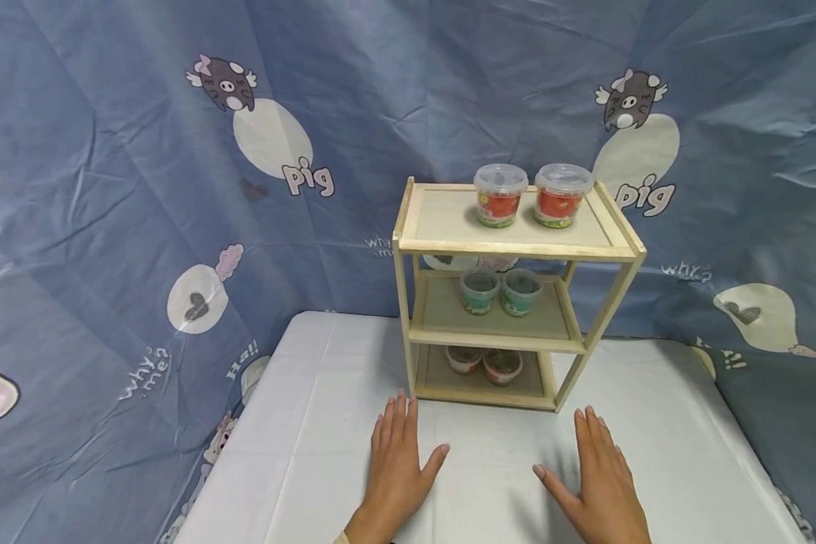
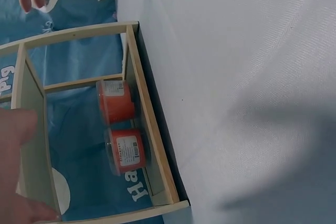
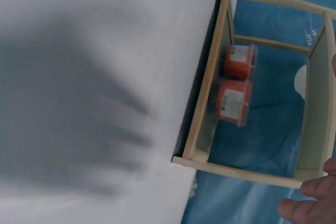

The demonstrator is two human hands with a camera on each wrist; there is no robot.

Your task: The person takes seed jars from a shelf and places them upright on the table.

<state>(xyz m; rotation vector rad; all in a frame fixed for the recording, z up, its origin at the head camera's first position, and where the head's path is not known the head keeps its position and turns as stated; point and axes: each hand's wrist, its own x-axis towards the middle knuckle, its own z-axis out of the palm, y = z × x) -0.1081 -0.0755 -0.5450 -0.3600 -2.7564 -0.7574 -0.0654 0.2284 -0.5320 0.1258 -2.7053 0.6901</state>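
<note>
Both hands hover over the white table in front of a three-tier wooden shelf point(image 1: 496, 248). My left hand point(image 1: 397, 465), fingers straight and thumb spread, is near the shelf's front left leg and holds nothing. The right hand point(image 1: 601, 483) mirrors it off the front right leg, also holding nothing. On the top tier stand two lidded plastic tubs with red labels, a left tub point(image 1: 499, 204) and a right tub point(image 1: 559, 204). The middle tier bears two green-labelled tubs point(image 1: 479, 293). Two red-labelled tubs point(image 2: 127, 150) sit side by side on the bottom tier.
The table point(image 1: 326, 423) has a white cover. A blue curtain point(image 1: 353, 91) printed with pigs and words hangs behind the shelf and along both sides. The hands cast soft shadows on the table cover in the wrist views.
</note>
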